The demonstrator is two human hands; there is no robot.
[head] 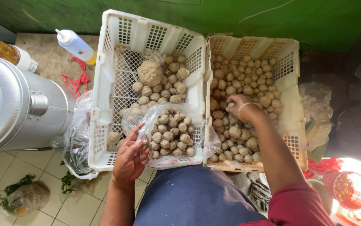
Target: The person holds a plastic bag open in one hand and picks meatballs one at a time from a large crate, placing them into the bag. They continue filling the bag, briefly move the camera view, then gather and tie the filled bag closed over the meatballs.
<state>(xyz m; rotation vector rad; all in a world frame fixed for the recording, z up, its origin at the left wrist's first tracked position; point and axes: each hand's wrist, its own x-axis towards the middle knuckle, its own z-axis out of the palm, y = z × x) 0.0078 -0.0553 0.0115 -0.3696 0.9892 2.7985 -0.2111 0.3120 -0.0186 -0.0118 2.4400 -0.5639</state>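
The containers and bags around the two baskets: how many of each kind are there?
White plastic lattice baskets: 2 (left, right)
Clear plastic bags holding beige meatballs: 1, held open by the left hand
Squeeze bottles with white caps: 1
Large metal pots: 1
Total: 5

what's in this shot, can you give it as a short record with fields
left hand: holds open the clear bag of meatballs in the left crate
right hand: fingers down among the loose meatballs in the right crate
big ball: lies on smaller ones in the left crate
beside: metal pot, squeeze bottle
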